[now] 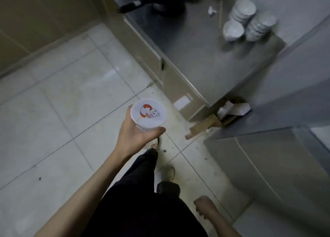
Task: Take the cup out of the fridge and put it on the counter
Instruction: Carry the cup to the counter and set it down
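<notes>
A white cup [148,113] with a sealed lid bearing a red cartoon figure is upright in my left hand [135,135], which grips its side from below, out over the tiled floor. The steel counter [201,58] lies ahead and to the right of the cup, apart from it. My right hand [205,207] hangs low by my hip with curled fingers and nothing in it. The grey fridge [278,158] stands at the right; its inside is out of sight.
Stacks of white bowls [250,20] and a single bowl [233,30] sit on the counter's far right, with chopsticks [220,13] and a crumpled paper [212,10] beside them. A black kettle [166,0] stands at the counter's far end. Cardboard scraps [232,110] lie wedged between counter and fridge.
</notes>
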